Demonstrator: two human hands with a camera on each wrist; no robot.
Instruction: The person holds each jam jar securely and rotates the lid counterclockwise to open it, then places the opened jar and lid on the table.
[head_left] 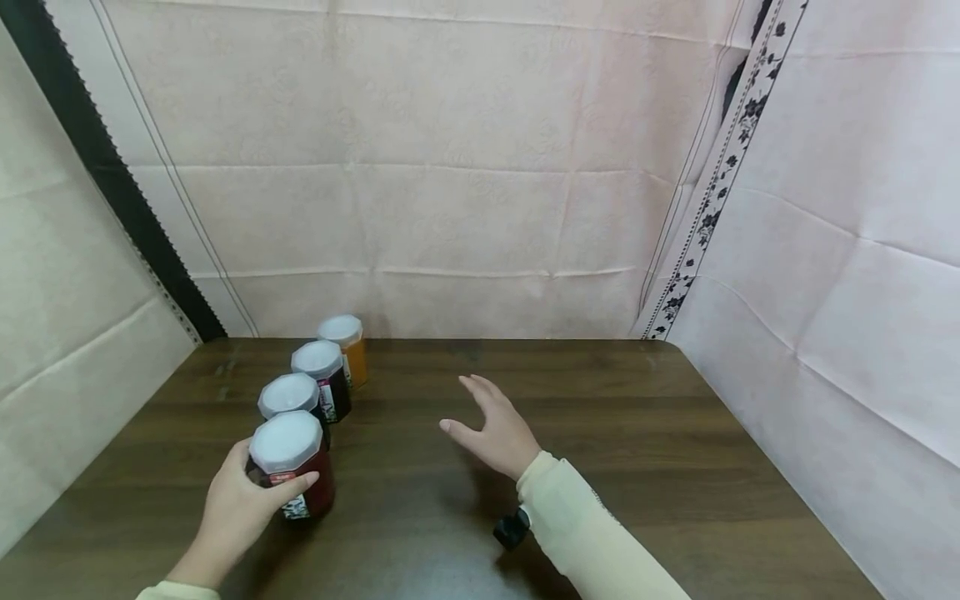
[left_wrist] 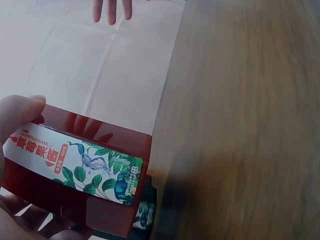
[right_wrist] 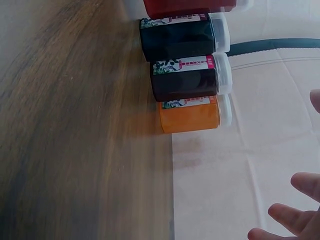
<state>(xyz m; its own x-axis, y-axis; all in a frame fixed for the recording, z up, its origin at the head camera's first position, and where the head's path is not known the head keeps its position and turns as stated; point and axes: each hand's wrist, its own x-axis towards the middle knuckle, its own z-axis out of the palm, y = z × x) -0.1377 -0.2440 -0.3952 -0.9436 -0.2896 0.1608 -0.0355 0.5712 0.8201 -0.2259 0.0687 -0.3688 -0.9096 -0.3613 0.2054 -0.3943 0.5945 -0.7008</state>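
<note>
A jar of red jam (head_left: 321,493) with a white lid stands at the near end of a row of jars, and my left hand (head_left: 234,510) grips it around the side. Its label (left_wrist: 100,167), with green leaves, faces the left wrist view. Right behind it comes a dark jar (right_wrist: 177,39), partly hidden in the head view. Another dark jar (head_left: 336,393) follows, then an orange jar (head_left: 356,360) at the far end. My right hand (head_left: 497,429) is over the middle of the table, holding nothing, with its thumb spread from its fingers.
The jars form a slanted line on the left part of the brown wooden table (head_left: 637,467). Pale cloth (head_left: 450,208) hangs behind the table and along both sides. A small black device (head_left: 512,528) sits at my right wrist.
</note>
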